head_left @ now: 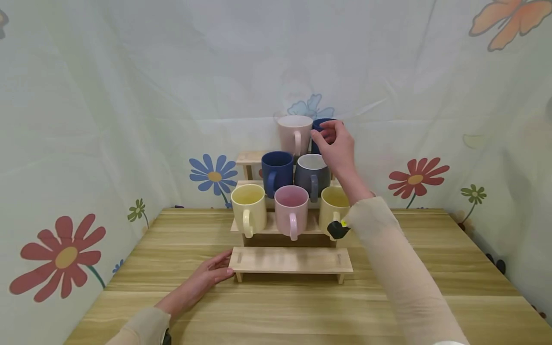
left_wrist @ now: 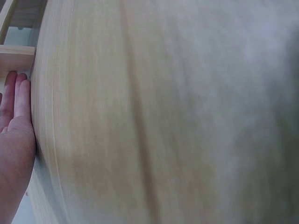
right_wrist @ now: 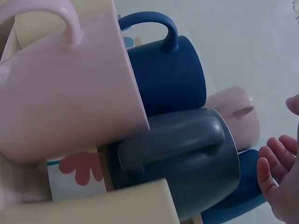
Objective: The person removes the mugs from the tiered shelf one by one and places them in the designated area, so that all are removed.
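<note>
A stepped wooden rack (head_left: 291, 261) holds several mugs. On its top step, my right hand (head_left: 339, 149) is at a dark blue mug (head_left: 316, 146), partly hiding it. The right wrist view shows loosely bent fingers (right_wrist: 267, 173) right at that mug's rim, the thumb apart from them. Beside it stands a pale pink mug (head_left: 289, 136). My left hand (head_left: 204, 280) rests against the left end of the lowest step, its fingers (left_wrist: 22, 100) straight at the board's end in the left wrist view.
One step down stand another blue mug (head_left: 277, 167) and a grey mug (head_left: 311, 177). Below them are a yellow mug (head_left: 254, 213), a pink mug (head_left: 286, 211) and a second yellow mug (head_left: 329, 206). A flowered curtain (head_left: 215, 72) hangs behind the wooden table (head_left: 181, 244).
</note>
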Available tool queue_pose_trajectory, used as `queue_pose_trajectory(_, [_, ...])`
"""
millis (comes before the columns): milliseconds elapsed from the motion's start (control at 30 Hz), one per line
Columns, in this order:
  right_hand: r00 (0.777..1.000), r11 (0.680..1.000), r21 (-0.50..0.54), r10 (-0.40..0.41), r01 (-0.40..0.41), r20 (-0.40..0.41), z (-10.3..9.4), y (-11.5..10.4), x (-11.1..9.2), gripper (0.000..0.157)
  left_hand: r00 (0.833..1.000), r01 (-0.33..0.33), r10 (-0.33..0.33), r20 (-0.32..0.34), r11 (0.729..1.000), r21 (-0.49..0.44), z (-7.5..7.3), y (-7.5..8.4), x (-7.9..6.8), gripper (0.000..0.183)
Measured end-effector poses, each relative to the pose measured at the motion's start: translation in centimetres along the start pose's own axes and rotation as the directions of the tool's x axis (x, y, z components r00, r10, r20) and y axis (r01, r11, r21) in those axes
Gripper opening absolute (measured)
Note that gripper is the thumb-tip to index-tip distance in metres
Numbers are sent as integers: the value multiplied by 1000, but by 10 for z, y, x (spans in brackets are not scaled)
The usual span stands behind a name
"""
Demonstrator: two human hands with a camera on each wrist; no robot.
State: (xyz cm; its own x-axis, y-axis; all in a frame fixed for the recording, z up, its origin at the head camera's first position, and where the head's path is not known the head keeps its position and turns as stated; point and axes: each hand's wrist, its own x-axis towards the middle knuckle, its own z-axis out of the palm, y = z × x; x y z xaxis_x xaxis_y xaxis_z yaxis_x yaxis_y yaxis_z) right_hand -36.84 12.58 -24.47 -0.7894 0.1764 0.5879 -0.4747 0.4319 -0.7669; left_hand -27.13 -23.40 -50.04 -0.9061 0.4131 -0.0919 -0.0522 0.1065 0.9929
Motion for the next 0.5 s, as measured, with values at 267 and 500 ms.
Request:
queue_pose_trajectory(267, [1000,1000,11,-3,3,5,13,-4,-3,39,1000,0,0,-1,1000,12,0,0,-2,77])
queue_pose_trajectory(500, [1000,1000,23,2,-2,-14,21,-6,-5,46,1000,-20,20,14,1000,8,0,0,-1,76])
